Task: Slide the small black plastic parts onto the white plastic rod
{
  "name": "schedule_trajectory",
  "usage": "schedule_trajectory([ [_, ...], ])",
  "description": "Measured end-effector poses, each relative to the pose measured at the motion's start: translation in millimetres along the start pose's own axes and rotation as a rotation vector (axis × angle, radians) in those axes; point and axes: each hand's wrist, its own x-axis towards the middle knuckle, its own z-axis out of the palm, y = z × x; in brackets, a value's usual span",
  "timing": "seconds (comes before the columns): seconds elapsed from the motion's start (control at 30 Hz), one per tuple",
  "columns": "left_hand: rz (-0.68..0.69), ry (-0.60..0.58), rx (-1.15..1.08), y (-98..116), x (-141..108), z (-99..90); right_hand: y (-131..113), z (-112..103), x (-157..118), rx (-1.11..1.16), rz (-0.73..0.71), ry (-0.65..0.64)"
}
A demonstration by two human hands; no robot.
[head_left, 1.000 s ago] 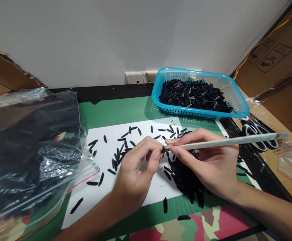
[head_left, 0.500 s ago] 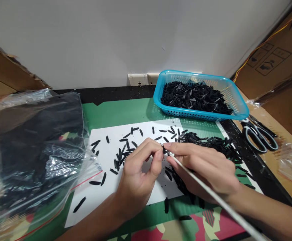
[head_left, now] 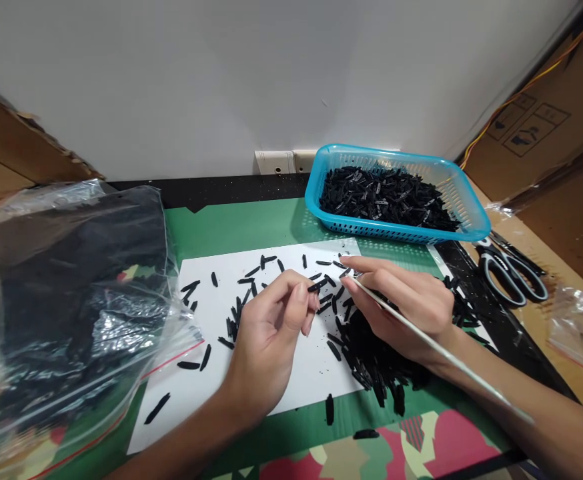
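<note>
Two bare hands work near the centre of the frame over a white sheet (head_left: 311, 373) on a green-covered counter (head_left: 231, 223). The left hand (head_left: 271, 333), left of centre, has its thumb and index finger closed in a pinch on one slender black piece (head_left: 315, 287), whose free end points right, toward the other hand. The right hand (head_left: 401, 300), right of centre, grips a thin pale stick (head_left: 446, 353) by its upper end, with the index fingertip raised apart from the thumb; the stick slants to the lower right, across the wrist. Loose black pieces (head_left: 157, 408) are scattered over the sheet, and a dense pile (head_left: 381, 360) lies beneath the right hand. Upper right: a blue basket (head_left: 396, 233) containing similar pieces. Right edge: scissors (head_left: 514, 273) with grey-lined handles. Left: a clear zip bag (head_left: 81, 267) with dark contents. Upper corners: brown cardboard.
</note>
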Motion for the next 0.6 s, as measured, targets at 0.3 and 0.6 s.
schedule_trajectory([
  [0.3, -0.006, 0.015, -0.01, -3.2, 1.9, -0.5, 14.2, 2.0, -6.0, 0.006, -0.149, -0.119],
  [0.6, -0.078, 0.035, -0.126, -8.3, 6.3, -3.2, 21.0, 8.3, 0.5, -0.143, -0.236, -0.344],
])
